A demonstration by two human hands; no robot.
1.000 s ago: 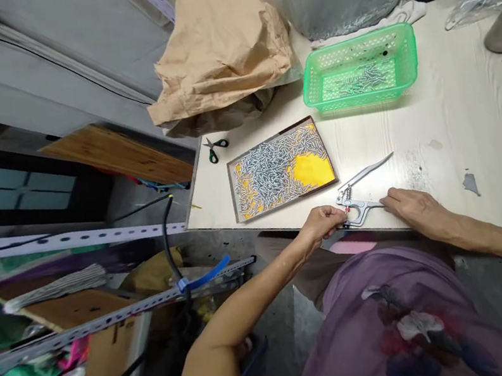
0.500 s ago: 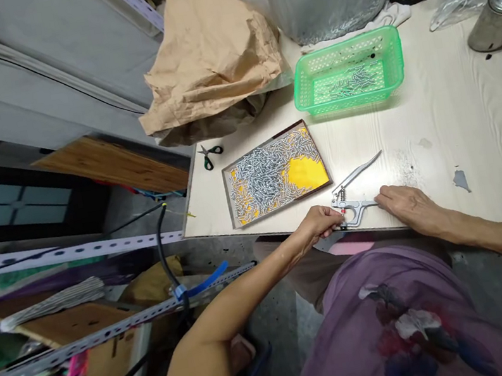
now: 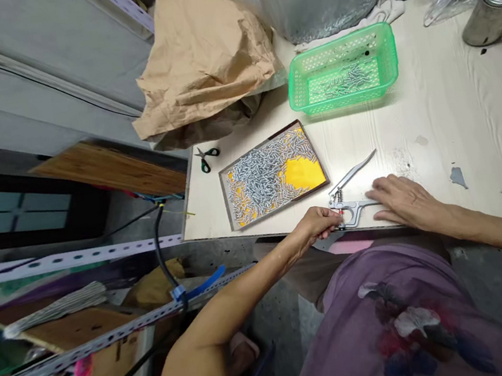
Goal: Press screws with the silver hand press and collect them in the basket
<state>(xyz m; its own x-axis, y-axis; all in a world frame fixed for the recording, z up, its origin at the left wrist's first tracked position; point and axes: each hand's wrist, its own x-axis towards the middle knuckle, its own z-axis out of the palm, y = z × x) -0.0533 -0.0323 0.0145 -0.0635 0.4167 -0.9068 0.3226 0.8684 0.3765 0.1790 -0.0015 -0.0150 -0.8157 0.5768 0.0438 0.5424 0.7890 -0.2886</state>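
1 pale wood-grained table [image 3: 454, 109], grey floor [image 3: 287, 329], white perforated rail [image 3: 70, 259] left.

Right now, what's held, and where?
Left hand pinches at the head of the pliers; what it grips is hidden. Right hand open at the lower handle's tip.

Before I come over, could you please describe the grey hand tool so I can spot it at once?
On the pale table, find the shallow box of small metal pieces. Just right of it, between the left hand and right hand, is the tool. Unlike the scissors, it has a spring between splayed handles.
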